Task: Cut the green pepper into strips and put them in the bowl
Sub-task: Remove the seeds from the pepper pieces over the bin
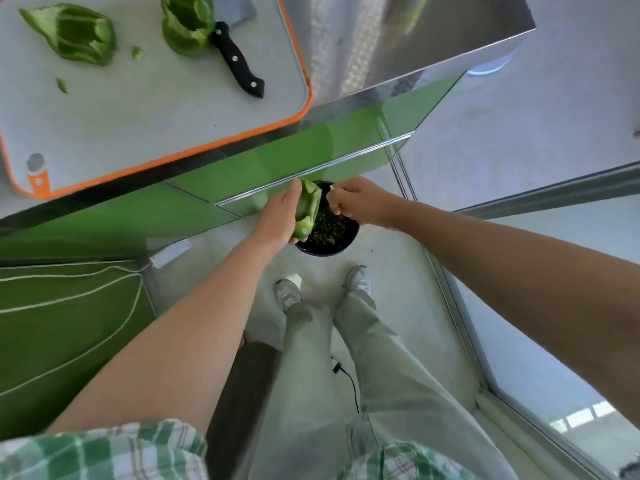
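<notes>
Over the black container point(329, 250) on the floor, left hand point(277, 220) fingers curl round a green pepper piece point(306, 207) while right hand point(358, 202) fingers pinch its pale core point(333, 201), evidently de-seeding; the next move calls for returning it to the cutting board point(138, 112) and knife point(239, 64) for cutting into strips.

Pepper piece point(306, 207) in left hand point(277, 220)

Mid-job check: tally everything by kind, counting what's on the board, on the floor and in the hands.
Large pepper pieces: 3, one in the left hand
Small pepper scraps: 2
Pale pepper bit, in the right hand: 1
Knife: 1
Cutting board: 1
Black bin: 1
Total: 9
</notes>
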